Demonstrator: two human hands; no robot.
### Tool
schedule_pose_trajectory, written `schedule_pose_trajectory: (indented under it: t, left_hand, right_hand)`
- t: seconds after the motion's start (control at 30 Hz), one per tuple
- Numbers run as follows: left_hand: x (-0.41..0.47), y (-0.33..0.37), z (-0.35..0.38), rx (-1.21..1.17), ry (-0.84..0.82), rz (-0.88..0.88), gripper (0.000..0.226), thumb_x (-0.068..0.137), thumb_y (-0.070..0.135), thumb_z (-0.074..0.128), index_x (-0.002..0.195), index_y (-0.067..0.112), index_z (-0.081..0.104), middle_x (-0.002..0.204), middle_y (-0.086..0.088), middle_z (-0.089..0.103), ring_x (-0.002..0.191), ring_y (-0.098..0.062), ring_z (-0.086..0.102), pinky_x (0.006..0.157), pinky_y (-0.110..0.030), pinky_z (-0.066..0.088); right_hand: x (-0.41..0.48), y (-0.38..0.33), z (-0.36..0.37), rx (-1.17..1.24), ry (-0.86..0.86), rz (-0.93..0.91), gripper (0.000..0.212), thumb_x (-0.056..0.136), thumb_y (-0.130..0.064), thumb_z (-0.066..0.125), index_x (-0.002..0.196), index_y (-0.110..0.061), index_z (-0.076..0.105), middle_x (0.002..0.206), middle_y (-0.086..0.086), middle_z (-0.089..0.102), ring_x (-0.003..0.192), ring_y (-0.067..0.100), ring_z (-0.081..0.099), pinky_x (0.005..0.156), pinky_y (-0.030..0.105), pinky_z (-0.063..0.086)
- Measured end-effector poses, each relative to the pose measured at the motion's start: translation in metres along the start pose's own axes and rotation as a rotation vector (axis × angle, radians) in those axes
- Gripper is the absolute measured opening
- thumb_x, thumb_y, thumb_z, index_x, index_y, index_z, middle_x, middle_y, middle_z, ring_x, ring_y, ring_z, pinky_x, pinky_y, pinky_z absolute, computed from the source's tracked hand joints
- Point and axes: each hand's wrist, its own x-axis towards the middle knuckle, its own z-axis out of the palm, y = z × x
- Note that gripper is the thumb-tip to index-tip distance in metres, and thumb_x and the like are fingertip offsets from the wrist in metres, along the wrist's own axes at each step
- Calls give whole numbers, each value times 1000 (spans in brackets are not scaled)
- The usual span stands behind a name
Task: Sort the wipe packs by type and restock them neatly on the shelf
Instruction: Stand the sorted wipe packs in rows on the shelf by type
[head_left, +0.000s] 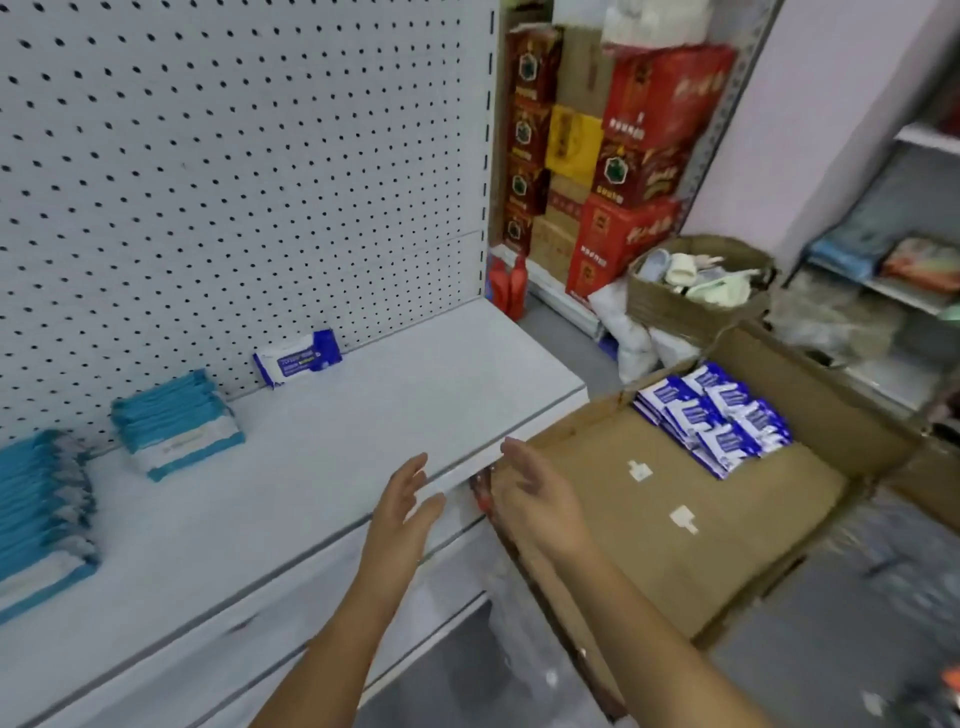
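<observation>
Two empty hands, fingers straight and loose: my left hand (402, 501) over the shelf (363, 441) edge, my right hand (535, 491) over the cardboard box (675, 545). In its far corner lie dark-blue wipe packs (714, 415); a single pack (297, 357) leans against the pegboard (234, 156), with teal packs (176, 423) stacked on the shelf further left.

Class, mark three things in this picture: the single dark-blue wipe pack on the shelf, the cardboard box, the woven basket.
dark-blue wipe pack (297, 358), head view, middle of its front face.
cardboard box (649, 561), head view, bare floor inside.
woven basket (670, 306), head view, front wall.
</observation>
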Motion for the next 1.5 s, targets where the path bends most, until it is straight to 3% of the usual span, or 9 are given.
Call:
schedule_pose_trajectory:
  t: [0.1,0.2,0.3,0.5,0.67,0.97,1.23,1.37,1.5]
  left_hand:
    - [-13,8,51,-33,-80,3,47,94,12,65,133,36,54,130,17,58,117,6,55,87,-8,46]
    - [-21,12,111,-44,-166,-14,49,88,18,71,132,36,57,130,12,63,118,-2,60,97,-24,50]
    - [-30,10,185,-16,-233,-36,45,94,15,65,133,35,56,135,11,60,125,-8,57,107,-36,46]
    - [-60,-7,355,10,-249,-16,45,97,2,55,137,24,53,132,4,58,125,-11,53,85,-8,42]
    - [-70,-28,453,-14,-239,-100,43,96,4,59,132,25,54,135,-1,58,125,-11,55,83,-10,45]
    - [9,-47,552,16,-211,-139,41,96,10,62,135,20,54,131,0,59,125,-11,54,99,-24,42]
    - [96,-83,616,-4,-55,-286,29,94,13,66,122,18,61,116,-5,70,111,-20,66,94,-31,52]
    - [128,-101,633,40,63,-322,23,95,12,63,118,14,62,108,3,70,94,-6,65,74,-6,47]
    - [167,-121,651,47,192,-424,32,91,21,70,122,17,62,108,9,69,82,13,61,70,-4,43]
  right_hand:
    - [-22,5,-54,-17,56,4,47,89,-2,62,125,-31,53,124,-13,61,115,0,57,91,9,43]
    - [-40,23,-121,14,148,20,52,83,-12,67,130,-30,53,131,-13,59,127,6,53,107,33,45]
    - [-56,41,-197,33,245,60,52,86,-2,66,129,-30,56,131,-14,61,125,3,54,108,39,44]
    - [-80,88,-350,-19,293,96,50,87,-5,67,131,-26,55,130,-12,60,124,6,54,107,37,44]
    - [-68,123,-445,-21,305,120,55,85,3,66,127,-29,53,129,-7,60,126,13,55,108,45,43]
    - [26,163,-526,-6,239,116,51,86,-3,69,117,-40,54,127,-12,61,125,10,56,106,39,45]
    - [134,215,-580,-97,163,282,49,88,-6,69,133,-19,54,132,-3,60,122,10,55,103,28,45]
    - [181,237,-600,-175,137,339,50,88,-8,69,135,-13,54,129,-2,59,121,13,55,98,22,40]
    - [238,264,-621,-239,73,404,51,87,-14,69,135,-12,54,130,-2,59,120,12,55,105,30,43]
